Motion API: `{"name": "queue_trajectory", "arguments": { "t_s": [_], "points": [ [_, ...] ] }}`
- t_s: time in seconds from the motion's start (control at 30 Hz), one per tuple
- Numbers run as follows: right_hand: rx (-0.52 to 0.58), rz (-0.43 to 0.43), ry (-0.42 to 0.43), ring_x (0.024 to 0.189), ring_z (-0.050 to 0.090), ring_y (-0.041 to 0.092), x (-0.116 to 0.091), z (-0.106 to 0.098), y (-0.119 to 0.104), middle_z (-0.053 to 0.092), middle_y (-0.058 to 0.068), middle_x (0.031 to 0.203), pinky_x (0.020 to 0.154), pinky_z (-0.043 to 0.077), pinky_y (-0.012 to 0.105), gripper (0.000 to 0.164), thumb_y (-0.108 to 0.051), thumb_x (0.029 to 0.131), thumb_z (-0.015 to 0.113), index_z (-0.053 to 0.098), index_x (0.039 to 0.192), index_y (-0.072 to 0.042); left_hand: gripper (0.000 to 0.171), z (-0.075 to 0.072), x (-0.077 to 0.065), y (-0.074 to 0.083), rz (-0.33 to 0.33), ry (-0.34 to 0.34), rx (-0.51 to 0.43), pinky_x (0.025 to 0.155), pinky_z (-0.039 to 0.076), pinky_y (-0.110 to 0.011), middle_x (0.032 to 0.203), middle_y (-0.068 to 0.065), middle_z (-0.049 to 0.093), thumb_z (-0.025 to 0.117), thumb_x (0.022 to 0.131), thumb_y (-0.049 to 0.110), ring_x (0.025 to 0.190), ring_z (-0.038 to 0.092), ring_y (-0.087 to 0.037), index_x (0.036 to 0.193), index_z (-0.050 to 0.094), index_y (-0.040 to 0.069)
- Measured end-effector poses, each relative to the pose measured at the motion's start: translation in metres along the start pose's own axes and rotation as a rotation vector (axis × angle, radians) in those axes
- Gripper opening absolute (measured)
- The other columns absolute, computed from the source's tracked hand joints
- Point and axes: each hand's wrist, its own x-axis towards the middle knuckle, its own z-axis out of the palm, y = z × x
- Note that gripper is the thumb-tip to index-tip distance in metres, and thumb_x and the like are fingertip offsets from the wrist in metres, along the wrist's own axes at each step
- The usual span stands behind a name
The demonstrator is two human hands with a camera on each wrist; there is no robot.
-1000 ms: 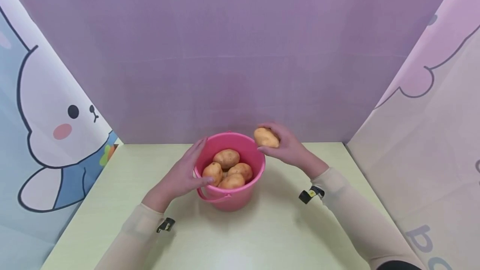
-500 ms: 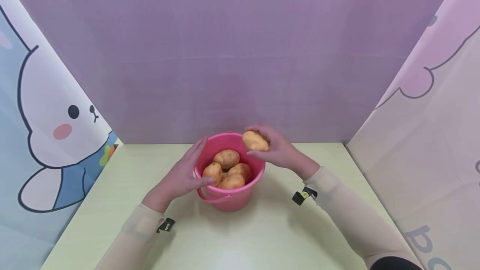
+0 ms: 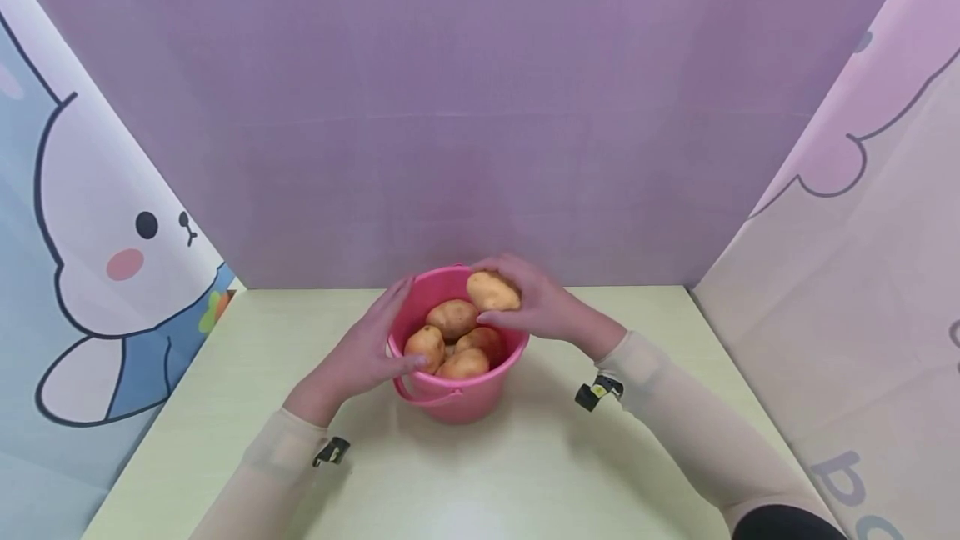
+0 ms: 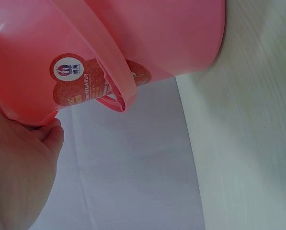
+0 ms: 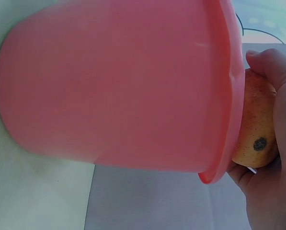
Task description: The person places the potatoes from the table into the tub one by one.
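Note:
A pink bucket (image 3: 465, 401) stands on the table, with several potatoes (image 3: 452, 319) lying inside. My left hand (image 3: 363, 357) grips the bucket's left rim, its thumb reaching over the front edge beside a potato. In the left wrist view, the fingertips of my left hand (image 4: 23, 167) curl at the rim. My right hand (image 3: 540, 302) holds another potato (image 3: 492, 291) over the right back part of the bucket's opening. Seen from the right wrist, this potato (image 5: 258, 124) has a dark spot and sits between thumb and fingers, just beyond the rim.
The bucket's handle (image 3: 427, 400) hangs down at the front left. A pale wood-grain table (image 3: 465, 490) lies beneath, with a purple backdrop (image 3: 480, 107) close behind the bucket. Printed cartoon panels rise on the left (image 3: 97, 273) and right (image 3: 862, 290).
My right hand has moved left and slightly down with the potato, from beside the right rim to over the bucket's opening. The left hand and bucket stay in place.

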Motion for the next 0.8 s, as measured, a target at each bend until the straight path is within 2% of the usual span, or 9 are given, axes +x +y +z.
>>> {"name": "queue_trajectory", "arguments": {
  "t_s": [0.47, 0.8],
  "points": [
    [-0.032, -0.019, -0.039, 0.121, 0.065, 0.019, 0.002, 0.0047, 0.0013, 0.065, -0.001, 0.139, 0.097, 0.064, 0.037, 0.064, -0.019, 0.094, 0.092, 0.063, 0.151, -0.02, 0.12, -0.0009, 0.0001, 0.0023, 0.005, -0.004, 0.007, 0.12, 0.04, -0.073, 0.184, -0.011, 0.018, 0.091, 0.09, 0.043, 0.166, 0.025, -0.043, 0.179, 0.017, 0.012],
    [-0.063, -0.017, -0.064, 0.126, 0.063, 0.017, 0.0019, 0.0081, 0.0025, 0.064, -0.003, 0.142, 0.102, 0.062, 0.038, 0.068, -0.023, 0.094, 0.092, 0.061, 0.154, -0.022, 0.121, 0.0, -0.0001, 0.0005, -0.004, -0.002, 0.001, 0.123, 0.036, -0.071, 0.184, -0.008, 0.017, 0.092, 0.09, 0.044, 0.167, 0.023, -0.041, 0.179, 0.017, 0.013]
  ]
}}
